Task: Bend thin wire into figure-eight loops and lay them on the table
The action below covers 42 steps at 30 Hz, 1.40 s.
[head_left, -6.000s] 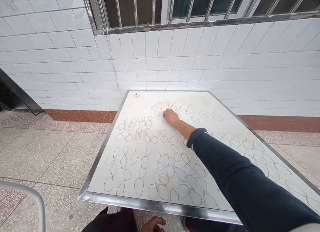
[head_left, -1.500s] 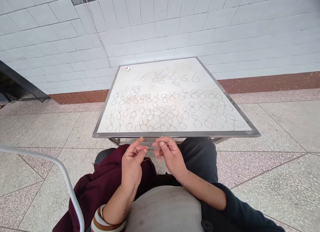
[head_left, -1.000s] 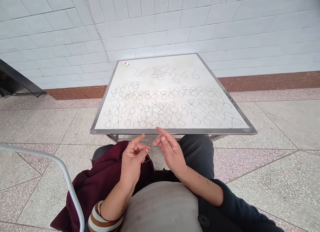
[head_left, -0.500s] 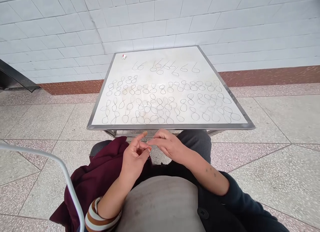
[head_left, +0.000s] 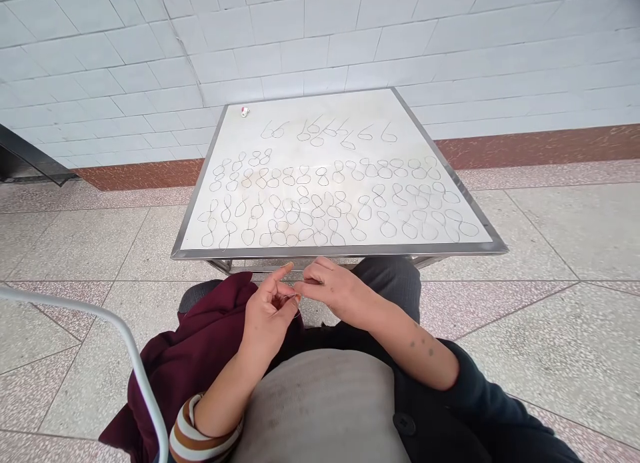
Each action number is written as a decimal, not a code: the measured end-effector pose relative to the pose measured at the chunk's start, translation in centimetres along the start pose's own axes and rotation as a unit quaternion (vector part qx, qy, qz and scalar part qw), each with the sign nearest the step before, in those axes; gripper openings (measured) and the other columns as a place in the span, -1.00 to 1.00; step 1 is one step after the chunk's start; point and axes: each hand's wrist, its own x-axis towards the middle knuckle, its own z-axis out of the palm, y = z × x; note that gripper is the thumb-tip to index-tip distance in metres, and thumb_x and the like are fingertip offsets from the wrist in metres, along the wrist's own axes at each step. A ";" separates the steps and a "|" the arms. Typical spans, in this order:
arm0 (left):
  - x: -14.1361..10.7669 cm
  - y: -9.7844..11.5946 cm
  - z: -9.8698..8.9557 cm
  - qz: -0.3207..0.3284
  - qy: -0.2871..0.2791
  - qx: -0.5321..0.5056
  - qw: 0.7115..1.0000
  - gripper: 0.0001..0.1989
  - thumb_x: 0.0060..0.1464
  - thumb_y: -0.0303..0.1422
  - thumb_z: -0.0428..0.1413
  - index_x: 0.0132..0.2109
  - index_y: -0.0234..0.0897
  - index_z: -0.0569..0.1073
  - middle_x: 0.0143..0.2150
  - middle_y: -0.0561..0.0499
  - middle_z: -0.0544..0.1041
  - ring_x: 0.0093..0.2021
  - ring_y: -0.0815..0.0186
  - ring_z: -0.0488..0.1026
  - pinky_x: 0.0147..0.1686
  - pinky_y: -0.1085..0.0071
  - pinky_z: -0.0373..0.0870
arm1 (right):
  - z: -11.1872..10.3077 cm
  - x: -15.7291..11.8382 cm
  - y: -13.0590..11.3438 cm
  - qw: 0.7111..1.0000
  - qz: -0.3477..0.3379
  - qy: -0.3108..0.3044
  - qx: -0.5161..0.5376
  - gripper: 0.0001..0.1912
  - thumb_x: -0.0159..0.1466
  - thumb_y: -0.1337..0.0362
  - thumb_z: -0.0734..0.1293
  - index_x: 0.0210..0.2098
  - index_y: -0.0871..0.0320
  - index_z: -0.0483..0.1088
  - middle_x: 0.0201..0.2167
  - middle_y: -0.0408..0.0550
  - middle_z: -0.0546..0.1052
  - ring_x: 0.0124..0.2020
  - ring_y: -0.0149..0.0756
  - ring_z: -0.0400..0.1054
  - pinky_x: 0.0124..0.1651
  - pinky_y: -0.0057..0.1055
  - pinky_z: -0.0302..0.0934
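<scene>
Between the left hand and right hand, fingertips pinch a thin wire.

White tiled wall above a brown skirting band (speckled terrazzo floor below)

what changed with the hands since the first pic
The right hand has drawn back from the far part of the white tabletop to its near edge, and the left hand has risen from below that edge. They now meet at a thin strand, pinched in the left hand. The looped marks and small red-and-white object stayed put.
</scene>
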 end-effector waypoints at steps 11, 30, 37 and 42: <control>0.2 -0.6 -0.6 0.000 0.015 -0.005 1.000 -0.53 -0.01 -0.41 0.24 0.09 -0.19 0.48 -0.41 0.10 0.45 -0.43 0.38 0.32 -0.34 0.44 0.28 | 1.7 0.0 0.0 0.981 0.146 0.087 0.089 -0.85 0.38 0.27 0.23 -0.09 0.03 0.39 -0.36 -0.08 0.43 -0.37 -0.29 0.27 -0.32 -0.35 0.21; 0.2 -0.7 -0.3 -0.015 0.017 -0.029 0.999 -0.52 0.05 -0.35 0.23 0.14 -0.20 0.42 -0.39 0.12 0.46 -0.44 0.44 0.29 -0.38 0.49 0.29 | 3.4 0.7 -0.7 0.941 0.208 0.177 0.199 -0.88 0.36 0.32 0.26 -0.29 0.07 0.43 -0.39 -0.10 0.42 -0.32 -0.29 0.29 -0.25 -0.35 0.22; 0.1 -0.4 0.0 -0.015 0.025 -0.009 1.000 -0.54 0.07 -0.31 0.22 0.13 -0.21 0.40 -0.32 0.07 0.49 -0.41 0.41 0.34 -0.45 0.49 0.36 | 3.1 0.3 -0.5 0.927 0.244 0.143 0.245 -0.78 0.39 0.33 0.20 -0.14 0.04 0.48 -0.33 -0.08 0.36 -0.29 -0.31 0.32 -0.26 -0.35 0.26; -0.1 -0.5 0.2 -0.014 0.007 -0.040 0.999 -0.55 0.07 -0.29 0.22 0.12 -0.21 0.41 -0.33 0.08 0.47 -0.39 0.41 0.35 -0.42 0.50 0.37 | 3.1 0.4 -0.5 0.925 0.246 0.176 0.231 -0.84 0.36 0.34 0.24 -0.21 0.07 0.47 -0.39 -0.11 0.36 -0.35 -0.33 0.31 -0.30 -0.37 0.26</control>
